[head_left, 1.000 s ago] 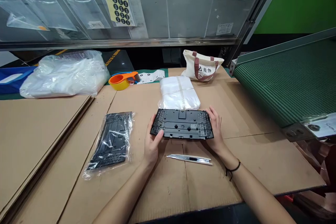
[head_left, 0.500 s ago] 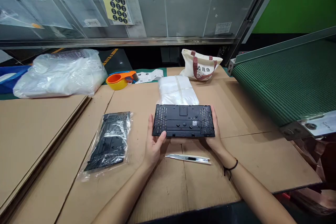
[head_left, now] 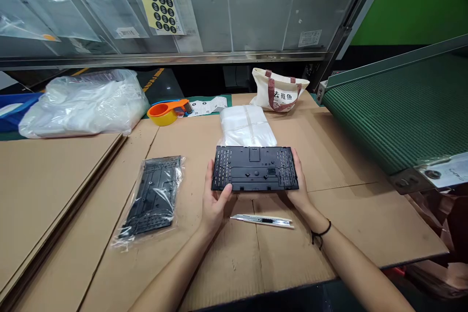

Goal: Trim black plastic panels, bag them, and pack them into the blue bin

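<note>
A flat black plastic panel (head_left: 256,168) with slotted ends is held up between my two hands, its long side level. My left hand (head_left: 215,200) grips its left end, the thumb over the lower front edge. At the right end my right hand (head_left: 299,183) is closed around the edge; its fingers behind the panel are hidden. Below the panel a utility knife (head_left: 262,221) lies on the cardboard, blade end to the left. A similar black panel (head_left: 153,197) in a clear plastic bag lies to the left of my left hand.
Behind the panel lies a stack of clear bags (head_left: 246,124). Farther back are a cloth bag (head_left: 280,90), a tape dispenser (head_left: 168,111) and a large plastic bundle (head_left: 86,102). A green conveyor belt (head_left: 402,112) borders the right; cardboard sheets (head_left: 54,180) lie left.
The panel has tilted very slightly, and the glare on its small label has gone dark. Both hands keep their hold in nearly the same place.
</note>
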A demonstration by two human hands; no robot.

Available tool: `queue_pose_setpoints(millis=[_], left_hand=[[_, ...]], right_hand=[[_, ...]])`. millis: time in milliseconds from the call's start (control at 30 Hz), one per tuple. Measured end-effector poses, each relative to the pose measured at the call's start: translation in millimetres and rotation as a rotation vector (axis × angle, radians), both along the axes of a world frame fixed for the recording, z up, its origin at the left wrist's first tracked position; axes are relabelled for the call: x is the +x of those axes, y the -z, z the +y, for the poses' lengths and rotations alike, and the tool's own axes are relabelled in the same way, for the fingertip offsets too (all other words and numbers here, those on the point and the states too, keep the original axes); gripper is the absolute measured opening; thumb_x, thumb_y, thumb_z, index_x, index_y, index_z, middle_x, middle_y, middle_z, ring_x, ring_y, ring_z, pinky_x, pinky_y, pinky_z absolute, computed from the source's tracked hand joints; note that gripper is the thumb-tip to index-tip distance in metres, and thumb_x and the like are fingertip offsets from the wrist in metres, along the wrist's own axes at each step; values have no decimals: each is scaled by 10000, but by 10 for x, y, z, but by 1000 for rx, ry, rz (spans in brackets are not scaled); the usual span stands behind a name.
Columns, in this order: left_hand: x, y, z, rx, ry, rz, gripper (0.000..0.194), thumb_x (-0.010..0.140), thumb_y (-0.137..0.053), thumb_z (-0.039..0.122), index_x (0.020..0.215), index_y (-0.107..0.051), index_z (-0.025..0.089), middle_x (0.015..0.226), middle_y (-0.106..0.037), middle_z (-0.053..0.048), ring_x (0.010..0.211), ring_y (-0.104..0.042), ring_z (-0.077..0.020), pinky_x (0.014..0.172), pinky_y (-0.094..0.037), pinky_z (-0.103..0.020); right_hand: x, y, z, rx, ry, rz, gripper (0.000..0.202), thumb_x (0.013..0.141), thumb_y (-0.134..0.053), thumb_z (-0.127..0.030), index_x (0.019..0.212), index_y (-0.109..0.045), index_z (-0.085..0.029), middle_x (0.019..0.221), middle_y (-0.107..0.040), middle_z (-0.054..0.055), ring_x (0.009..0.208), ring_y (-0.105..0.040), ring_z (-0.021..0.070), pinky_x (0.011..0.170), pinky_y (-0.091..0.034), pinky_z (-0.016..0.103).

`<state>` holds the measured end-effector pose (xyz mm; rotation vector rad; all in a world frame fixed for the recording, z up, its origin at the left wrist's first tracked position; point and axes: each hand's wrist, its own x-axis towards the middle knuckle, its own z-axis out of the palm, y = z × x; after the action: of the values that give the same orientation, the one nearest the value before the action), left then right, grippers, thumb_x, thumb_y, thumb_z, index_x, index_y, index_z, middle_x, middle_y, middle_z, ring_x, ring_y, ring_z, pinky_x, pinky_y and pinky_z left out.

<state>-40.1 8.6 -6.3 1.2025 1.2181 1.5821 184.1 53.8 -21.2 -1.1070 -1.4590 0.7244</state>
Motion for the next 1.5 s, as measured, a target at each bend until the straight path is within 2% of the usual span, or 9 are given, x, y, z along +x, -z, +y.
queue_pose_setpoints(millis=[267, 400, 500, 567, 833, 1133, 1300, 1400, 1500], left_hand=[[-61, 48, -1, 69, -23, 165, 701, 845, -633, 397, 1469, -320, 327, 1546, -306, -41, 1435, -244, -252, 1195, -165, -394], [-103, 53, 1, 156, -146, 357, 731, 835, -638, 423, 1475, -300, 325, 1538, -312, -46, 1434, -215, -274, 1188, -122, -442], [-133, 31, 29, 88, -234, 431, 738, 827, -636, 455, 1472, -319, 288, 1464, -417, -79, 1395, -282, -290, 1165, -171, -462], [-143, 29, 58, 14, -248, 440, 680, 836, -614, 469, 1442, -385, 259, 1378, -503, -98, 1331, -373, -291, 1137, -233, -468], [-138, 75, 116, -15, -52, 345, 442, 879, -530, 474, 1212, -633, 204, 1118, -652, -88, 1091, -559, -244, 977, -430, -405], [-31, -204, 179, 222, -25, 610, 202, 928, -481, 230, 1016, -660, 198, 963, -699, -52, 950, -642, -185, 852, -507, -324], [147, -460, 587, 495, 99, 1035, 264, 933, -420, 117, 1063, -641, 176, 1135, -684, -70, 1189, -558, -213, 1008, -450, -373], [211, -563, 911, 445, 192, 1477, 348, 871, -415, 18, 1099, -643, 146, 1238, -637, -98, 1292, -459, -262, 1082, -359, -446], [235, -596, 1120, 318, 225, 1688, 318, 810, -432, -29, 891, -696, 129, 981, -694, -136, 1116, -565, -270, 1070, -332, -465]], right_hand=[[5, 107, 90, -152, -26, 147, 644, 777, -671, -389, 1377, -479, -257, 1369, -529, 64, 1251, -497, 218, 1087, -359, 362], [48, 74, 130, -292, -78, 124, 417, 658, -761, -448, 988, -695, -203, 932, -707, 40, 855, -643, 196, 789, -503, 294], [114, -7, 131, -362, -84, 102, 382, 621, -798, -466, 508, -578, -175, 458, -497, -32, 488, -482, 120, 515, -401, 234], [156, -74, 132, -399, -97, 120, 498, 572, -827, -489, 401, -476, -180, 402, -394, -47, 456, -412, 98, 469, -343, 223], [431, -242, 178, -630, -281, 369, 465, 526, -837, -558, 657, -718, -127, 598, -672, 75, 551, -627, 195, 532, -514, 290], [944, -36, 362, -379, 58, 829, 424, 520, -880, -455, 832, -695, -236, 875, -753, -2, 744, -688, 149, 677, -568, 262], [870, -23, 363, -346, 95, 928, 399, 539, -885, -340, 860, -679, -224, 903, -739, -20, 697, -662, 108, 574, -540, 204], [815, -65, 330, -347, 83, 943, 406, 542, -880, -330, 874, -673, -219, 894, -735, -16, 674, -654, 106, 534, -525, 190], [789, -107, 305, -351, 65, 935, 409, 529, -883, -337, 855, -667, -214, 854, -729, -18, 637, -639, 105, 485, -500, 179]])
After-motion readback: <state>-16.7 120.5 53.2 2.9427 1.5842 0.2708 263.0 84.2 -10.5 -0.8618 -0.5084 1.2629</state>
